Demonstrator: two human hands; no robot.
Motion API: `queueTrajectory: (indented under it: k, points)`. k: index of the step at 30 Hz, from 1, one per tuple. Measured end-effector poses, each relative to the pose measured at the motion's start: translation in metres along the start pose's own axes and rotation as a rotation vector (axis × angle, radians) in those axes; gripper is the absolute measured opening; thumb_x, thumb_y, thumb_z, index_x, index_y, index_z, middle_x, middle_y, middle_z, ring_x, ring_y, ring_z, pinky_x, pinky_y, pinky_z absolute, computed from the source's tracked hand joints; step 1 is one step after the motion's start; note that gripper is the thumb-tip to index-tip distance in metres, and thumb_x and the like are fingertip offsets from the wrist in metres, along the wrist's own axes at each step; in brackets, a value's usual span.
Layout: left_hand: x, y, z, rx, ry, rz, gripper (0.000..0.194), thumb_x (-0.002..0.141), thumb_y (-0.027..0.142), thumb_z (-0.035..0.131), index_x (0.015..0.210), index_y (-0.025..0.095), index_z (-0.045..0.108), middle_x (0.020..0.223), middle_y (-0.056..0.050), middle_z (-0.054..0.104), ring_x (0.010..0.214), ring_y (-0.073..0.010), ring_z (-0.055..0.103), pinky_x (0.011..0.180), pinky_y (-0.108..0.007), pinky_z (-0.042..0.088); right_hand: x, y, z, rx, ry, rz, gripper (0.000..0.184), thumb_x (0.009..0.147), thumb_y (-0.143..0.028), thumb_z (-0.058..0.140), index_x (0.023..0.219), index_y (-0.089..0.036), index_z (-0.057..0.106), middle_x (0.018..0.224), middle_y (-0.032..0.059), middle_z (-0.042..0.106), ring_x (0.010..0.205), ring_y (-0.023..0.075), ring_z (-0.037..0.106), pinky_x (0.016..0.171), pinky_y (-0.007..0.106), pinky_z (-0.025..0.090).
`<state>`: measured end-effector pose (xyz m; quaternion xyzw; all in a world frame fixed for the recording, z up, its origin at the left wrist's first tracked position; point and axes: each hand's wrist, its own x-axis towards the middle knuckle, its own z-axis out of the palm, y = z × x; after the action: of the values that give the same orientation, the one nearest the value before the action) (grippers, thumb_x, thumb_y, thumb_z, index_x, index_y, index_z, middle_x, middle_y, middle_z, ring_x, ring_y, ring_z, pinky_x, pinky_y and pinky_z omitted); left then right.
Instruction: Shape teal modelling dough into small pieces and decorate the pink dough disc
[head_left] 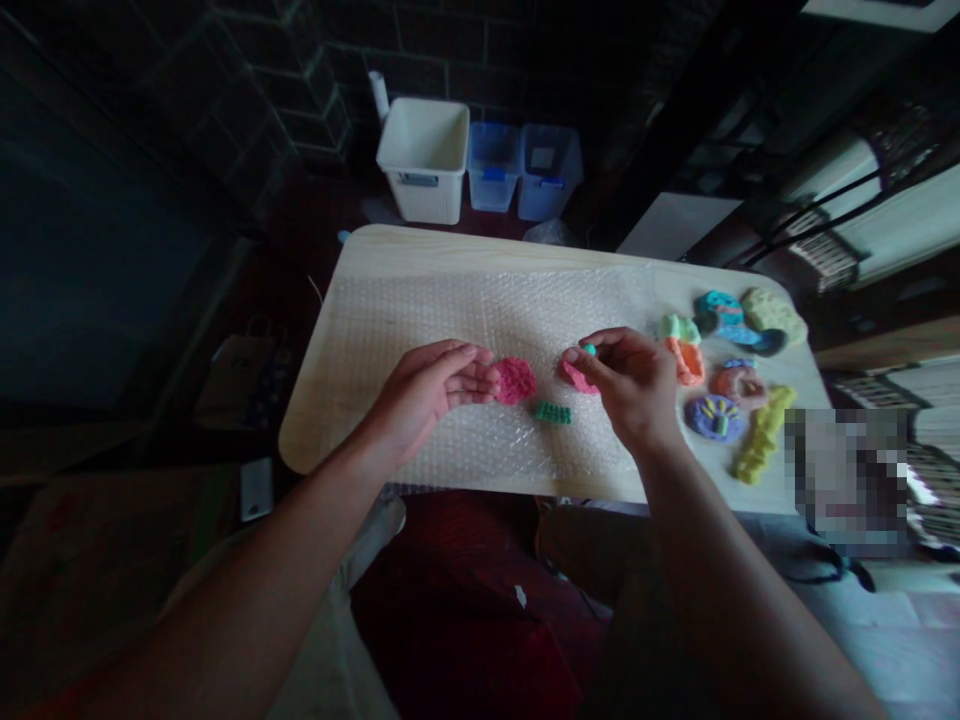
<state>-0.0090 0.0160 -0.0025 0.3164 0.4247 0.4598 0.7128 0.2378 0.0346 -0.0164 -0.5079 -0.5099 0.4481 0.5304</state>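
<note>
A pink, rough-surfaced clay-like piece [515, 381] lies on bubble wrap, right at the fingertips of my left hand [429, 385]. Those fingers are stretched out, and I cannot tell whether they touch it. My right hand [628, 380] pinches a small teal lump [590, 350] between thumb and fingers. Under and beside that thumb is a second pink piece [576, 376], partly hidden by the hand. Between the hands, nearer to me, sits a green block with a bumpy top [553, 412].
Bubble wrap [420, 310] covers much of the wooden table [360, 250]. Several coloured clay-like shapes crowd its right end, among them a purple disc [714, 418] and a yellow strip [765, 435]. A white bin [426, 190] and blue tubs [551, 190] stand beyond the far edge.
</note>
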Motion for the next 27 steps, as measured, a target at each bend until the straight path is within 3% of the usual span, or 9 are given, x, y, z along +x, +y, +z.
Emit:
queueTrajectory:
  k: [4,7,10,13,16,19,22,25,27]
  points:
    - [-0.003,-0.011,0.007,0.061,-0.064,-0.056,0.034,0.084,0.045,0.086,0.095,0.013,0.081,0.09,-0.011,0.082,0.081,-0.0197,0.076,0.081,-0.033,0.06,-0.009,0.003,0.008,-0.047,-0.212,-0.024,0.03,0.094,-0.044,0.081,0.111,-0.021,0.076,0.105,0.0087,0.081,0.091,0.0208,0.077,0.081,0.036,0.063]
    - [-0.003,-0.016,0.011,0.071,-0.118,-0.073,0.037,0.087,0.046,0.085,0.102,0.012,0.083,0.098,-0.013,0.083,0.085,-0.0195,0.076,0.083,-0.033,0.06,-0.016,0.002,0.014,-0.186,-0.321,-0.096,0.026,0.103,-0.041,0.068,0.118,-0.021,0.076,0.111,0.0098,0.081,0.099,0.023,0.078,0.088,0.039,0.063]
    - [-0.002,-0.017,0.012,0.017,-0.145,-0.106,0.037,0.087,0.045,0.085,0.105,0.012,0.083,0.099,-0.014,0.082,0.087,-0.0203,0.076,0.086,-0.035,0.06,-0.019,0.0,0.018,-0.27,-0.374,-0.188,0.018,0.1,-0.032,0.074,0.114,-0.022,0.08,0.109,0.0082,0.083,0.097,0.0231,0.078,0.088,0.041,0.063]
    - [-0.002,-0.019,0.013,-0.003,-0.151,-0.105,0.032,0.084,0.041,0.088,0.096,0.013,0.083,0.091,-0.011,0.081,0.082,-0.0185,0.073,0.083,-0.035,0.059,-0.02,0.0,0.023,-0.227,-0.378,-0.261,0.017,0.092,-0.026,0.084,0.108,-0.024,0.082,0.112,0.0076,0.083,0.101,0.0244,0.077,0.089,0.042,0.063]
    - [-0.002,-0.025,0.015,0.064,-0.152,-0.062,0.028,0.083,0.038,0.089,0.098,0.014,0.084,0.096,-0.01,0.08,0.083,-0.0171,0.071,0.079,-0.031,0.055,-0.021,0.0,0.027,-0.191,-0.408,-0.299,0.017,0.09,-0.024,0.086,0.106,-0.024,0.083,0.113,0.008,0.082,0.106,0.0247,0.076,0.089,0.041,0.063]
    - [0.0,-0.027,0.016,0.087,-0.132,-0.02,0.029,0.083,0.036,0.088,0.103,0.015,0.084,0.102,-0.011,0.081,0.091,-0.0192,0.071,0.083,-0.032,0.053,-0.022,0.0,0.026,-0.155,-0.439,-0.244,0.037,0.085,-0.027,0.09,0.121,-0.023,0.08,0.115,0.0086,0.081,0.103,0.024,0.076,0.09,0.04,0.064]
    - [0.001,-0.022,0.014,0.017,-0.081,0.005,0.027,0.08,0.035,0.09,0.096,0.015,0.082,0.097,-0.01,0.081,0.087,-0.0183,0.072,0.086,-0.034,0.055,-0.018,-0.003,0.017,-0.034,-0.346,-0.116,0.058,0.08,-0.035,0.095,0.132,-0.025,0.073,0.116,0.0084,0.08,0.095,0.023,0.078,0.083,0.039,0.065]
    - [0.002,-0.014,0.011,-0.035,-0.01,0.018,0.028,0.074,0.031,0.095,0.09,0.014,0.078,0.093,-0.009,0.082,0.083,-0.0175,0.075,0.086,-0.035,0.058,-0.009,-0.005,0.006,0.015,-0.097,-0.03,0.038,0.089,-0.043,0.085,0.122,-0.025,0.075,0.11,0.008,0.08,0.085,0.0204,0.077,0.074,0.035,0.064]
    - [0.001,-0.01,0.009,-0.021,0.024,0.036,0.031,0.071,0.03,0.097,0.088,0.014,0.076,0.087,-0.007,0.081,0.078,-0.0173,0.075,0.082,-0.034,0.059,-0.005,-0.007,0.001,0.031,-0.006,-0.001,0.032,0.093,-0.046,0.079,0.117,-0.024,0.075,0.106,0.0077,0.079,0.08,0.0191,0.076,0.07,0.034,0.062]
